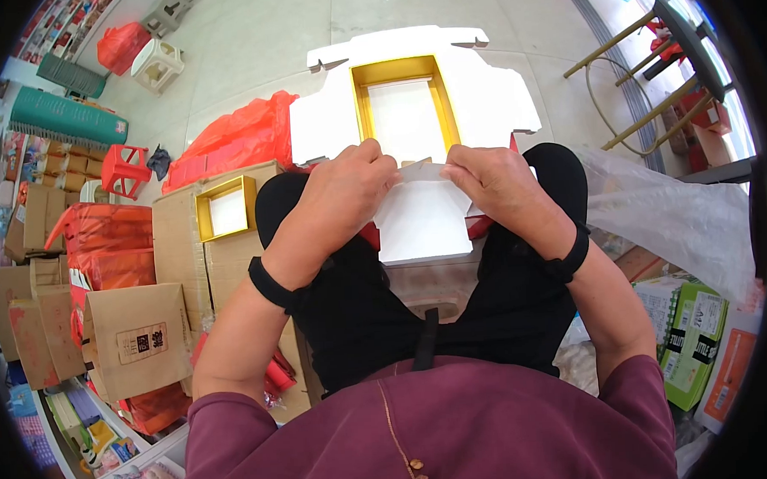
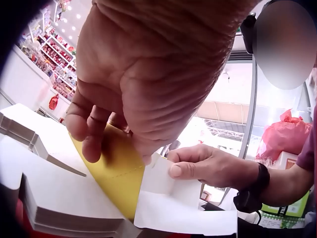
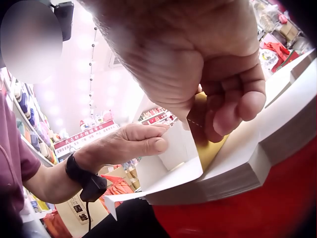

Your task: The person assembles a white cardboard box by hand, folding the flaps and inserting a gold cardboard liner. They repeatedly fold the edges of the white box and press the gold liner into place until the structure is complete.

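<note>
Between the person's knees lies a stack of flat white cardboard blanks [image 1: 501, 93]. The uppermost one is partly folded into a box with gold walls [image 1: 448, 100] and a white floor. At its near end, the left hand [image 1: 347, 185] and right hand [image 1: 501, 183] pinch the two corners of the near wall, thumbs toward the body. A white flap [image 1: 423, 225] hangs from there over the lap. In the left wrist view, left fingers curl over the gold panel [image 2: 116, 173]; the right wrist view has right fingers against the gold side [image 3: 214, 153].
A smaller gold box [image 1: 228, 210] sits on a brown carton [image 1: 178, 240] at the left, near a red plastic bag [image 1: 242, 139]. Clear plastic sheeting [image 1: 673, 201] lies at the right. A stool with metal legs [image 1: 694, 89] stands behind it.
</note>
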